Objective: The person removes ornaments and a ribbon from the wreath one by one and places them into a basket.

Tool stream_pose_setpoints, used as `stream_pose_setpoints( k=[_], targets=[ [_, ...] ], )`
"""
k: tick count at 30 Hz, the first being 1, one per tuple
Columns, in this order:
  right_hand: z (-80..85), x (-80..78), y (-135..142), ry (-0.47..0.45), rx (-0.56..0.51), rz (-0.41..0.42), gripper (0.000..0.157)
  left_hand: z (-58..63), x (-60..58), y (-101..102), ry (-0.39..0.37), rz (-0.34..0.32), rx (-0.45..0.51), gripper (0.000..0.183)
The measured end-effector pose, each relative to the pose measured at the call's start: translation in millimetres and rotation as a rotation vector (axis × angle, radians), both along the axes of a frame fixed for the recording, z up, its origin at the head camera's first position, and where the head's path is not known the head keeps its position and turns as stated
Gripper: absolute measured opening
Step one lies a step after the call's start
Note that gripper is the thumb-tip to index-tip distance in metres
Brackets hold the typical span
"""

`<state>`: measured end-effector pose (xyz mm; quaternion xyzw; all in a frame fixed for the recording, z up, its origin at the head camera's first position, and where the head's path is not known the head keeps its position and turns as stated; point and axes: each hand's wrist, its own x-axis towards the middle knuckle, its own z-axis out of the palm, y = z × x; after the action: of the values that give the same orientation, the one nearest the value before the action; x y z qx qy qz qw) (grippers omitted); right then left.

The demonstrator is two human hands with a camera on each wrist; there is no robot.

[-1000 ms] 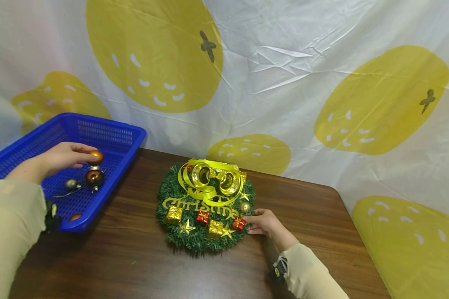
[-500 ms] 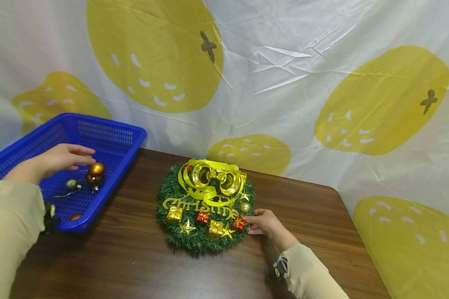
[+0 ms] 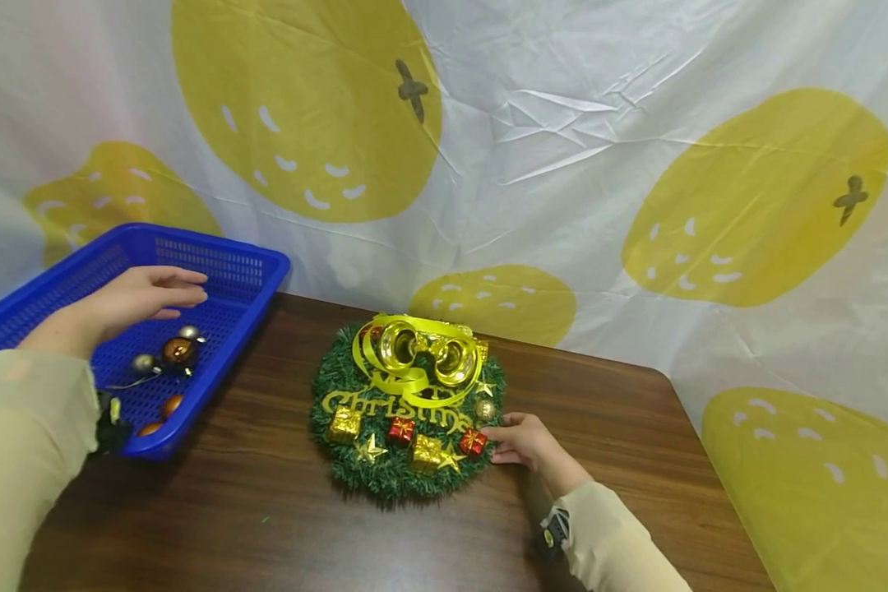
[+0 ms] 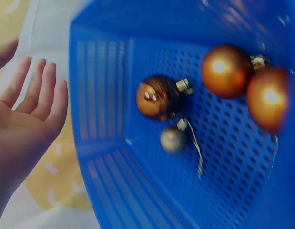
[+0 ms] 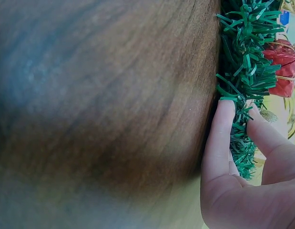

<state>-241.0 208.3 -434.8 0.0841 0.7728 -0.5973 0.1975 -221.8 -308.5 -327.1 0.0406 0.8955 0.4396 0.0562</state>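
Observation:
My left hand [image 3: 144, 298] hovers over the blue plastic basket [image 3: 207, 261], fingers fairly straight with nothing held. Beneath it lie Christmas ball ornaments: a shiny brown ball [image 3: 179, 351], a small pale gold ball [image 3: 144, 363] with a string, and orange balls [image 4: 226, 71] side by side. In the left wrist view the left hand [image 4: 30, 107] shows its palm outside the basket wall. At the table's middle lies a green tinsel Christmas wreath [image 3: 392, 487]. My right hand [image 3: 530, 448] pinches its right edge, with thumb and fingers [image 5: 221, 138] on opposite sides of the tinsel.
The wreath carries gold bells [image 3: 455, 362] with yellow ribbon, gold lettering, stars and small red and gold gift boxes [image 3: 345, 424]. A brown wooden table [image 3: 266, 526] bears everything. Behind hangs a white curtain [image 3: 533, 164] with yellow fruit prints.
The left hand let go of an orange ball, which dropped and rolled toward the basket's near end. The hand then rose slightly, and the brown ball shifted. The right hand stays on the wreath.

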Motion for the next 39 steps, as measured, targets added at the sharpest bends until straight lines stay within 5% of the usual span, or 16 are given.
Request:
stream_pose_setpoints(
  k=[17, 39],
  targets=[
    [-0.6, 0.1, -0.3, 0.005, -0.006, 0.000, 0.069, 20.8, -15.8, 66.8, 0.040, -0.123, 0.184, 0.059],
    [0.6, 3.9, -0.6, 0.012, -0.007, 0.001, 0.071, 20.2, -33.0, 151.3, 0.003, -0.279, 0.366, 0.054]
  ],
)
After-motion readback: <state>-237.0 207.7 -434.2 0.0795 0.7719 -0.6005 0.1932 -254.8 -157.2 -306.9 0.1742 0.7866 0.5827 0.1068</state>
